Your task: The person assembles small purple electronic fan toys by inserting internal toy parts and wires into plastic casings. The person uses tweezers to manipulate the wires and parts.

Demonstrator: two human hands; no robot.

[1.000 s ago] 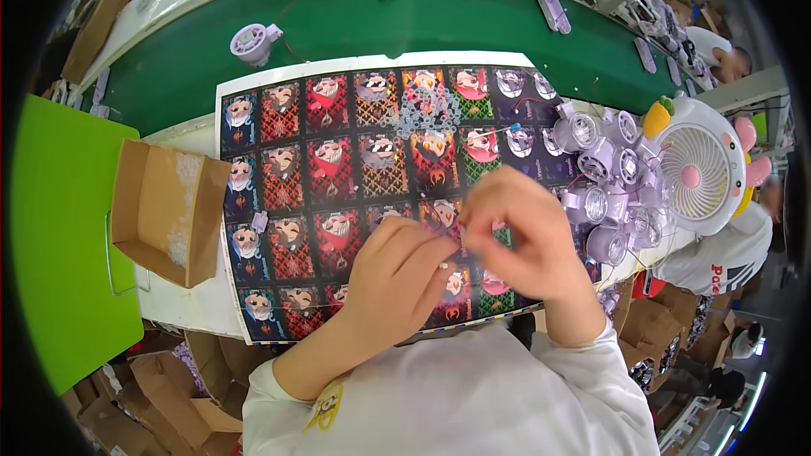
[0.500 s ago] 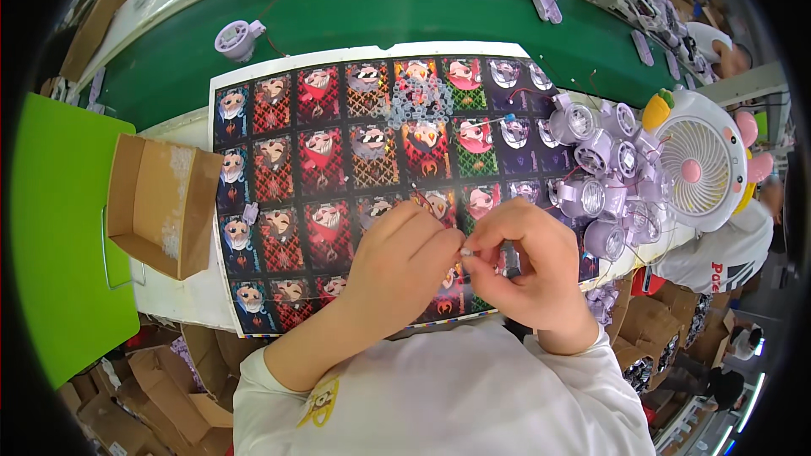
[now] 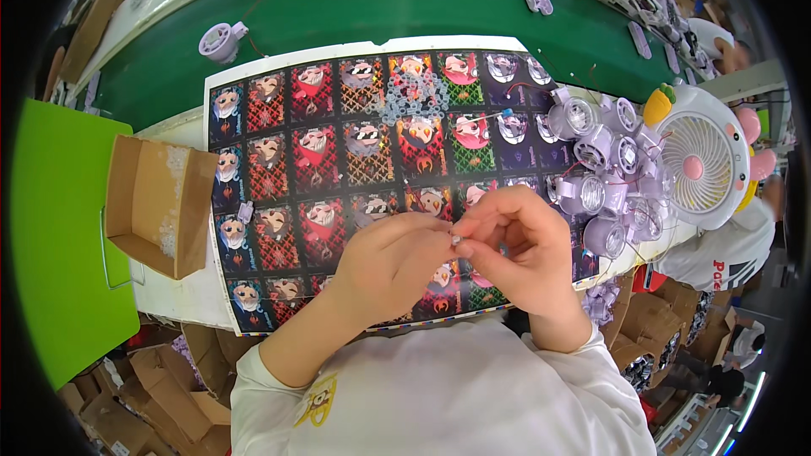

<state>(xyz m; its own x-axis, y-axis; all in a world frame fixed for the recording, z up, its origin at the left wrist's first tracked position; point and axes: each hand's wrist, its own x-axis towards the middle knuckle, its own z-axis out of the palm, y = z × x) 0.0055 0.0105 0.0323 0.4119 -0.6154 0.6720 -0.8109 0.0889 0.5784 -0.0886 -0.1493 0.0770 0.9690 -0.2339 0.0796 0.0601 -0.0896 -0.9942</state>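
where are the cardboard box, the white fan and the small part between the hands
cardboard box (image 3: 160,203), head view, on its inner floor
white fan (image 3: 705,160), head view, on its front grille
small part (image 3: 456,240), head view, on the bit showing between the fingertips

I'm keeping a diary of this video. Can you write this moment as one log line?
left hand pinching small silvery part | right hand pinching it too | over printed sheet | lilac fan housings beside

Glossy printed paper sheet (image 3: 338,143) laid over matt green belt (image 3: 405,8); smooth lilac plastic fan housings (image 3: 600,169); rough brown cardboard box (image 3: 156,203); small shiny metal part (image 3: 456,239) pinched between fingers
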